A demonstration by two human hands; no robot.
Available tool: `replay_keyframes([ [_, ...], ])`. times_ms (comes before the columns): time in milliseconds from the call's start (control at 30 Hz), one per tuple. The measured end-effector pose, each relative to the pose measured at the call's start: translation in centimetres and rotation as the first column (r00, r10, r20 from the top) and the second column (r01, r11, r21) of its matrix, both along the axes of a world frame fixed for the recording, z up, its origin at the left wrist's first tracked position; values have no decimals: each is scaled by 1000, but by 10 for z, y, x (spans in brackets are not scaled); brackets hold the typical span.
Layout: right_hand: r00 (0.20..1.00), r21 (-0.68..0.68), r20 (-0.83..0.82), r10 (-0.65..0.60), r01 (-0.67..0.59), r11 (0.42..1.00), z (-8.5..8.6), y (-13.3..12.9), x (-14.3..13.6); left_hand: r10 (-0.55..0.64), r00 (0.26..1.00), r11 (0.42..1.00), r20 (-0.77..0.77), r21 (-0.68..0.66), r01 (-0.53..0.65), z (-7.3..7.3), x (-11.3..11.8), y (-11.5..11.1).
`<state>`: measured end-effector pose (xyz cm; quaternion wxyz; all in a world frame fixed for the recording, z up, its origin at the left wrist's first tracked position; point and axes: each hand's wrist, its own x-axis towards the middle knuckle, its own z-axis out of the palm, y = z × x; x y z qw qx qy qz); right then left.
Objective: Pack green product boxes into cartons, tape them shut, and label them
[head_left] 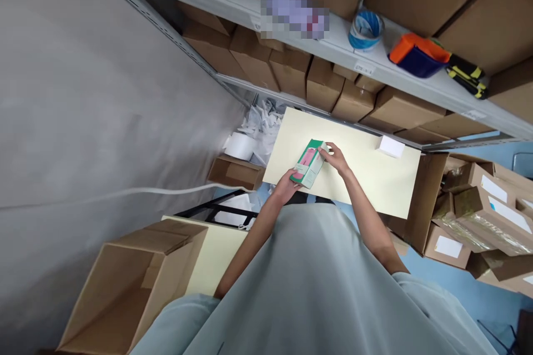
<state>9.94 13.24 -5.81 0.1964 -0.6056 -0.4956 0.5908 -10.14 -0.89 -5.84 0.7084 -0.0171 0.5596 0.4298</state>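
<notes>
Both my hands hold a small green and white product box [308,163] with a pink item pictured on its front. It is tilted above the near part of a pale yellow table [358,161]. My left hand [286,186] grips the lower left end, thumb on the front face. At the upper right end, my right hand [334,157] has its fingers closed on the box's edge and side. The box looks closed; its underside is hidden. A small white box or label stack [390,146] lies at the table's far right.
Shelves above carry cardboard boxes [325,84], a roll of blue tape [365,30], an orange and blue tray [418,55] and yellow-black cutters [466,75]. An open carton [120,283] stands lower left. Taped cartons [491,216] are piled right. A white roll [240,146] sits left.
</notes>
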Motion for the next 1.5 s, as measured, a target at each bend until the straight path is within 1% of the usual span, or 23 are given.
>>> replay_keyframes([
  [100,996,-23,-49,-71,70,997,-10,15,-40,17,997,1000,-74,11,-16,-2,-26,12],
  [200,991,-52,-80,-109,105,993,-21,38,-77,46,989,999,-141,20,-43,-9,-50,31],
  [300,991,-86,-76,-106,99,991,-31,62,-105,82,976,996,-201,41,-75,-20,-68,54],
  [367,992,-115,-76,-103,94,989,-38,75,-119,104,968,994,-230,52,-94,-30,-77,69],
  [467,992,-153,-73,-106,94,984,-46,85,-133,132,957,991,-258,60,-120,-45,-82,87],
  [567,989,-197,-90,-121,101,975,-46,87,-139,158,946,987,-283,70,-144,-58,-81,99],
  [667,987,-177,-112,-112,91,980,-40,82,-141,178,936,983,-303,91,-158,-65,-80,104],
  [767,987,-121,-126,-102,87,989,-27,70,-136,209,918,976,-338,130,-174,-65,-81,102],
  [867,984,-87,-154,-92,79,993,-12,51,-123,258,890,962,-376,190,-198,-57,-84,94],
  [967,980,-73,-184,-71,59,996,5,28,-103,312,863,941,-397,255,-223,-45,-87,79],
  [1100,972,-71,-224,-65,50,996,25,-3,-72,382,826,911,-414,316,-264,-24,-86,56],
  [1233,961,-72,-272,-50,32,997,47,-24,-45,480,763,867,-433,370,-334,1,-78,35],
  [1367,942,-73,-328,70,-99,992,68,-32,-22,593,663,800,-457,431,-418,28,-64,13],
  [1433,920,-66,-363,148,-183,981,75,-33,-12,645,597,763,-477,450,-465,40,-55,-4],
  [1500,890,-55,-396,225,-268,962,79,-36,-5,688,531,726,-495,464,-508,52,-44,-27],
])
